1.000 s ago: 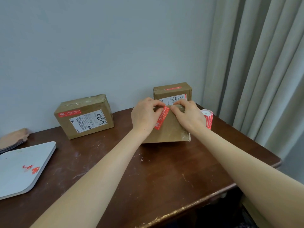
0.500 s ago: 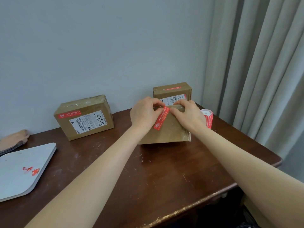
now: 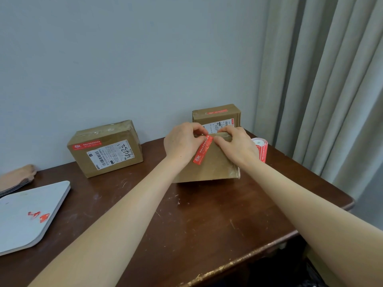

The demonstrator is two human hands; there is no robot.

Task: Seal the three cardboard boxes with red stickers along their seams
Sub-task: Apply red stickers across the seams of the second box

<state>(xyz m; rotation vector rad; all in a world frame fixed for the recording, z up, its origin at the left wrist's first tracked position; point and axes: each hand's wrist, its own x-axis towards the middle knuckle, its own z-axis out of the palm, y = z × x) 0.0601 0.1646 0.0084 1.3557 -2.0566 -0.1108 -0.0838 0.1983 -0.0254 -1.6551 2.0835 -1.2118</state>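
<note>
The third box stands toward the far right corner of the bench, just in front of the back box, which sits at the far edge against the wall. A red sticker lies slanted across its facing side, lower end free of the hands, upper end reaching the top edge where both hands meet.

The left hand has its grip curled over that top edge, pinching the sticker's upper end against the cardboard. The right hand has its grip curled over the same edge just beside the sticker, thumb lying along the facing side. Whether the sticker's tip is already folded over the top is hidden by the fingers.

The left box, near the far edge, and the back box each carry a red strip, so this looks like the last one.

Risks, as I judge them:
- The sticker sits at a slant; if pressed down as it lies, it may cross the seam instead of following it.
- Folding it over the edge with slack could trap a crease or leave the tip lifting.
- Downward pressure could push the box back into the back box.
- The sticker roll stands close to the right edge, just behind the right wrist; a sideways sweep could knock it off.
</note>
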